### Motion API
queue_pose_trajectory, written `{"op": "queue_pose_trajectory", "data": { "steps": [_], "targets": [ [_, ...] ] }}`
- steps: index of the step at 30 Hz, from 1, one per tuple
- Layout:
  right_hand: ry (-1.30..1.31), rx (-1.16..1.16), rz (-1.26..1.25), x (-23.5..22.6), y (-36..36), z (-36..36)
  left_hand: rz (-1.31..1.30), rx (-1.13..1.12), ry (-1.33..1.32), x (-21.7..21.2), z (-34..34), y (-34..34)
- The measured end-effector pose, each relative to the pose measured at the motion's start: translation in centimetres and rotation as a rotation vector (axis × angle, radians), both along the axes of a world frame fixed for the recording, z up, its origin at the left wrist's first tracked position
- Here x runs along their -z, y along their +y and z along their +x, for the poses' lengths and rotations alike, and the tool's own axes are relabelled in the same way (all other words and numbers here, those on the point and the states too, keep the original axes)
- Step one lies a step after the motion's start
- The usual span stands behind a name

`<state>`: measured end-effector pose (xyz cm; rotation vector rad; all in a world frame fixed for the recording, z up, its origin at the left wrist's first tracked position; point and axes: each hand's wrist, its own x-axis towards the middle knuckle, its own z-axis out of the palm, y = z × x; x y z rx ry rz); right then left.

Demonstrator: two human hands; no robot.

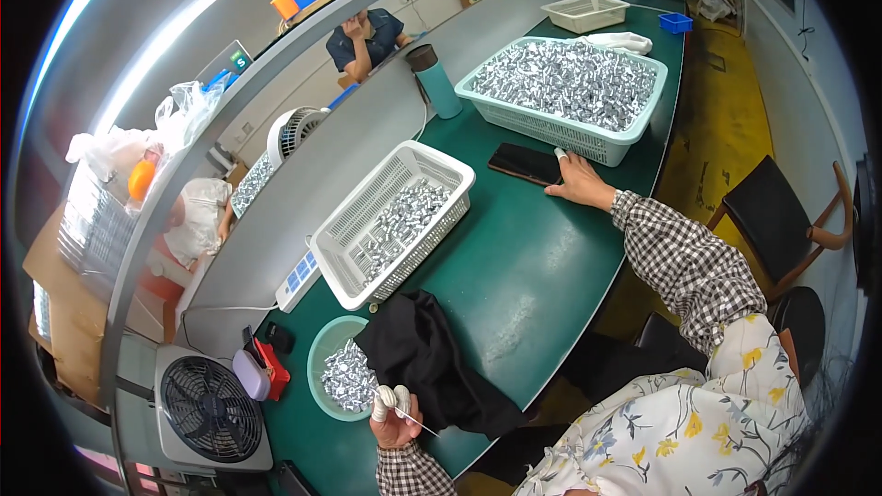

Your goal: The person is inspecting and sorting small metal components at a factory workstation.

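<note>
Head view: green table [537, 243] under the right hand [586, 184]; grey partition [243, 280]; yellow floor [726, 101]

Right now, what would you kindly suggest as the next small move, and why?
Perhaps close the right hand on the dark phone: that hand lies at its right end, while the left hand holds a thin white object beside the green bowl.

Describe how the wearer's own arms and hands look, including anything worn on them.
Both forearms wear dark-and-white checked sleeves; the right one meets a white top with yellow and blue-grey flowers. The left hand has white coverings on fingers; the right hand shows one white fingertip covering.
</note>
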<state>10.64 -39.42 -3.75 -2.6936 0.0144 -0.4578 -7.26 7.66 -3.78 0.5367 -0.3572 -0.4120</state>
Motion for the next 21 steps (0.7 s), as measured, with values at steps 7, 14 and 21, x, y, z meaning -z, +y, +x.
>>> {"op": "queue_pose_trajectory", "data": {
  "steps": [7, 14, 21],
  "targets": [
    [-0.088, 0.002, -0.044, 1.0, 1.9, 4.6, 0.041, -0.066, 0.015, 0.2, 0.0, 0.3],
    [-0.321, -0.472, 0.022, -5.8, 13.7, -4.7, 0.094, -0.109, -0.007, -0.2, 0.6, 0.2],
    [-0.295, -0.947, 0.062, -4.3, 24.8, -11.8, 0.001, -0.191, -0.013, -2.0, 0.4, 0.6]
  ]
}}
